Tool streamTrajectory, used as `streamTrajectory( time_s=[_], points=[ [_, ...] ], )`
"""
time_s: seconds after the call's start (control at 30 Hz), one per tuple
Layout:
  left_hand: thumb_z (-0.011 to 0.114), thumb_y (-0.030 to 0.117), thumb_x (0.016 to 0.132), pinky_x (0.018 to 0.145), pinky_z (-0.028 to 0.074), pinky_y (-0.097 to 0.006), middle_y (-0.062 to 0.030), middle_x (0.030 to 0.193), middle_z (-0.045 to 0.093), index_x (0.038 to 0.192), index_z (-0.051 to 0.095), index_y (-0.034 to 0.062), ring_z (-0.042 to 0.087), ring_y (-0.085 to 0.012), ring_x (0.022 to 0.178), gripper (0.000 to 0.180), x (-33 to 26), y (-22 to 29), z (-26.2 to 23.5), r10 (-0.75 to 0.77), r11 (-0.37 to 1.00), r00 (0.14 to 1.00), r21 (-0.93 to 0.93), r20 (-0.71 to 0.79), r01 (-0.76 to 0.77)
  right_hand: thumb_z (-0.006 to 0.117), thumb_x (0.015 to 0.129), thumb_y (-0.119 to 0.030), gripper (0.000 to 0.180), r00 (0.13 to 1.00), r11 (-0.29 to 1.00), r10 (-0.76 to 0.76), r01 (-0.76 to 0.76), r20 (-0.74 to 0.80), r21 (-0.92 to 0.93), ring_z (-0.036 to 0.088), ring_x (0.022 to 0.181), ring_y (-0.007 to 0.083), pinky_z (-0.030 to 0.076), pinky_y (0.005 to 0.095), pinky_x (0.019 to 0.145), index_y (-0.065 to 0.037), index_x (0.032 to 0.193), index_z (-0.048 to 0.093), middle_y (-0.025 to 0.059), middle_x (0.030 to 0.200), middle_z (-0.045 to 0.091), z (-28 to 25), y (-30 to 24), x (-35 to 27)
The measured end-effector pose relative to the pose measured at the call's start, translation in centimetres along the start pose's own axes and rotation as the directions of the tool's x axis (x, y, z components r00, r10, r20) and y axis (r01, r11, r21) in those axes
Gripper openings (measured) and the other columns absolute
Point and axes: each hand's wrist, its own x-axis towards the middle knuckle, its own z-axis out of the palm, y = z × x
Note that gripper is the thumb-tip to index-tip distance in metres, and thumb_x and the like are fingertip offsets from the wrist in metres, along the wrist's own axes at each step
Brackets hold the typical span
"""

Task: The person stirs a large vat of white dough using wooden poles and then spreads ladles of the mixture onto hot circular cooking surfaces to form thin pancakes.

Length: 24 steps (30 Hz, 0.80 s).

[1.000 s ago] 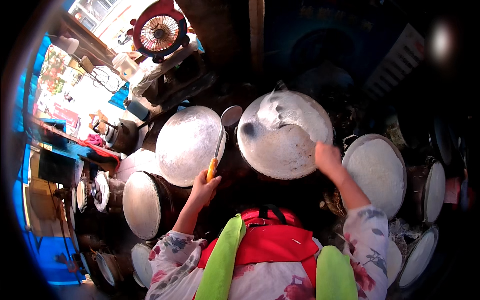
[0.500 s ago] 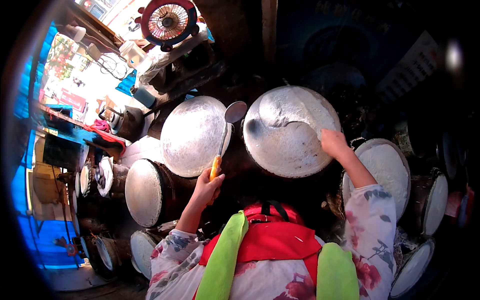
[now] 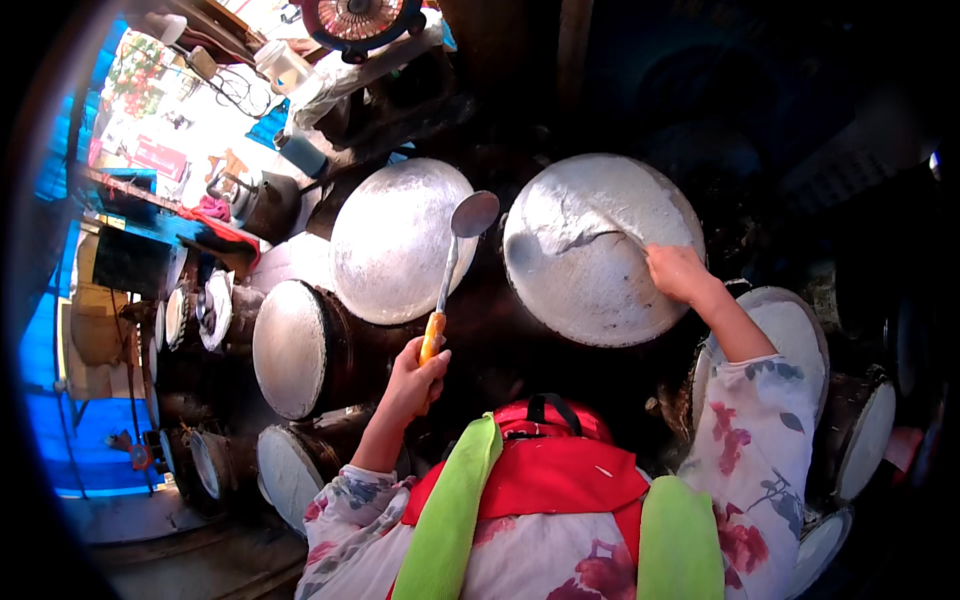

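My left hand (image 3: 417, 380) is closed round the yellow-orange handle of a ladle (image 3: 474, 215), its round bowl raised beside a pale round griddle (image 3: 395, 245). My right hand (image 3: 678, 272) is closed over the right part of a second round griddle (image 3: 590, 310). A soft white layer (image 3: 575, 205), wet-looking and uneven, covers this griddle's far part. From my right fingers a thin curved edge runs left across the surface. Whether it is a tool or the layer's own edge, I cannot make out.
More pale round-topped vessels stand about: one at the left (image 3: 290, 350), one under my right forearm (image 3: 775, 325), one at the far right (image 3: 867, 440). A dark kettle (image 3: 270, 205), a blue-grey cup (image 3: 300, 155) and a fan (image 3: 360, 15) are at the back left.
The view has shifted slightly. My right hand has moved a little nearer on the griddle, and the white layer's edge has changed shape. My left hand still holds the ladle up.
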Motion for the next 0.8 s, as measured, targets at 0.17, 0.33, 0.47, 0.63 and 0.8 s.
streamTrajectory(
  time_s=[0.17,0.33,0.47,0.63,0.8],
  points=[
    [0.063,0.017,0.088,0.038,0.032,-0.022,0.0005,0.068,0.045,0.116,0.045,0.0048,0.04,-0.0068,0.043,0.035,0.2,-0.5,-1.3,0.034,0.999,0.999,0.003,0.032,-0.035,0.05,0.085,-0.015,0.012,0.987,0.994,-0.109,0.105,0.12,0.035,0.062,0.07,0.0387,0.048,0.0473,0.064,-0.003,0.084,0.055,0.019,0.07,0.062,-0.5,-3.6,-5.8],
    [0.063,0.017,0.088,0.041,0.034,-0.022,-0.0002,0.07,0.047,0.117,0.045,0.0039,0.042,-0.0066,0.045,0.036,0.8,-0.7,-2.1,0.059,0.989,0.991,0.131,0.119,-0.074,0.052,0.086,-0.016,0.012,0.983,0.999,-0.034,0.026,0.181,0.045,0.061,0.066,0.0381,0.047,0.0481,0.06,-0.004,0.084,0.053,0.0184,0.069,0.061,-1.5,-7.3,-13.5],
    [0.064,0.02,0.086,0.052,0.041,-0.025,-0.0012,0.071,0.05,0.118,0.047,0.0044,0.051,-0.0102,0.056,0.039,0.0,-2.8,-3.3,0.245,0.725,0.94,0.598,0.239,-0.341,0.052,0.087,-0.017,0.011,0.986,0.993,0.111,-0.116,0.125,0.036,0.06,0.064,0.0382,0.046,0.0487,0.058,-0.006,0.087,0.05,0.0172,0.071,0.061,-1.0,-10.7,-19.6],
    [0.062,0.021,0.086,0.069,0.045,-0.031,-0.0119,0.081,0.057,0.119,0.047,0.002,0.057,-0.0194,0.074,0.041,-1.8,-3.2,-5.8,0.153,0.738,0.919,0.576,0.364,-0.351,0.052,0.088,-0.018,0.013,0.923,0.917,0.382,-0.371,-0.055,0.145,0.058,0.069,0.041,0.045,0.0507,0.059,-0.006,0.093,0.055,0.0198,0.073,0.06,5.3,-15.9,-26.5],
    [0.063,0.019,0.085,0.072,0.047,-0.034,-0.0194,0.082,0.061,0.121,0.046,0.0008,0.063,-0.0282,0.078,0.044,-2.0,-5.3,-8.6,0.302,0.724,0.861,0.489,0.409,-0.486,0.051,0.093,-0.023,0.024,0.785,0.713,0.587,-0.384,-0.198,0.587,0.059,0.079,0.0434,0.044,0.0497,0.062,-0.003,0.102,0.06,0.0248,0.081,0.061,8.9,-23.7,-19.9]
  ],
)
